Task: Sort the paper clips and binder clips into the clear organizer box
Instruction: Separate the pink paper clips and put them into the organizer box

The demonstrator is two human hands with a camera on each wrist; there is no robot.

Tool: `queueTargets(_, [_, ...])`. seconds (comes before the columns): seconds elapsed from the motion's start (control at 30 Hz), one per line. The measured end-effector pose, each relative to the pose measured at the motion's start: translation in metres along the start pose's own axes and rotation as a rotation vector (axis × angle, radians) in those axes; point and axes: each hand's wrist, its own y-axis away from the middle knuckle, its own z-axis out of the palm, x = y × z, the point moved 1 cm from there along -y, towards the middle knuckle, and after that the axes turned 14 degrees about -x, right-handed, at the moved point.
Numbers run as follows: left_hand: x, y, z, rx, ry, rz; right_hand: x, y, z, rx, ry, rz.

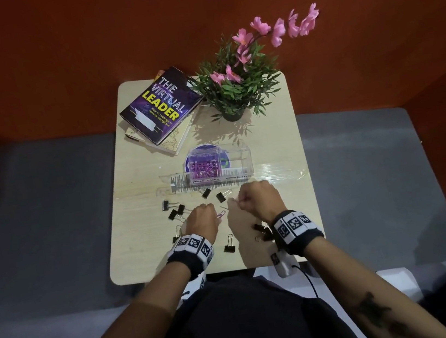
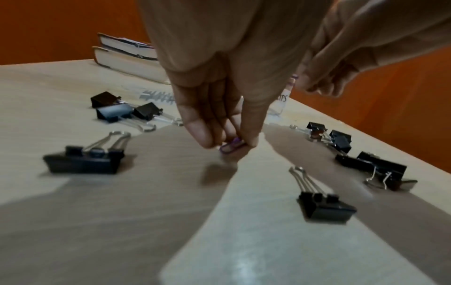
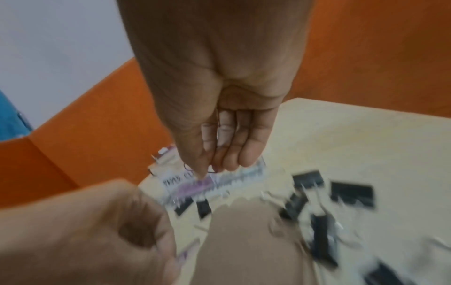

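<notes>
Left hand (image 1: 201, 220): curled down over the desk (image 1: 145, 237), thumb and fingertips (image 2: 203, 137) pinching a purple paper clip (image 2: 231, 147) that's touching the desk or just off it. From the head view the clip pokes out on the thumb side.
Right hand (image 1: 257, 199): fingers curled in, up a bit nearer the box. Looks like it's pinching a thin wire clip (image 3: 212, 170) between thumb and fingers, but the right wrist view is pretty blurry so I'm only half sure.
Hands together?: close, not touching, small gap between them.
Box (image 1: 219, 163): clear organizer just beyond the hands, mid-desk. Left compartment has a pile of pink-purple paper clips (image 1: 204, 170) in it. Handwritten labels on the front wall. Can't tell what's in the right compartment.
Binder clips: black ones all still out on the desk. A few bunched to the left (image 1: 174, 208), two just in front of the box (image 1: 223, 195), one near the left wrist (image 1: 176, 234), one between the forearms (image 1: 229, 244), and a clump by the right wrist (image 1: 262, 230).
Books (image 1: 160, 106): stack at the far left corner, top one is purple, "The Virtual Leader".
Plant (image 1: 238, 80): small pot with pink flowers, far right, right next to the books.
Wrists: both have black bands with square black-and-white markers.
</notes>
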Motion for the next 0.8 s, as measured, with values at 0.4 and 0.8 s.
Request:
queueTargets(0.4, [0.003, 0.010, -0.013, -0.075, -0.001, -0.040, -0.065, -0.053, -0.046, 0.102, -0.040, -0.099])
queueTargets(0.8, [0.000, -0.024, -0.115, 0.354, 0.395, 0.104, 0.036, 0.010, -0.026, 0.241, -0.090, 0.069])
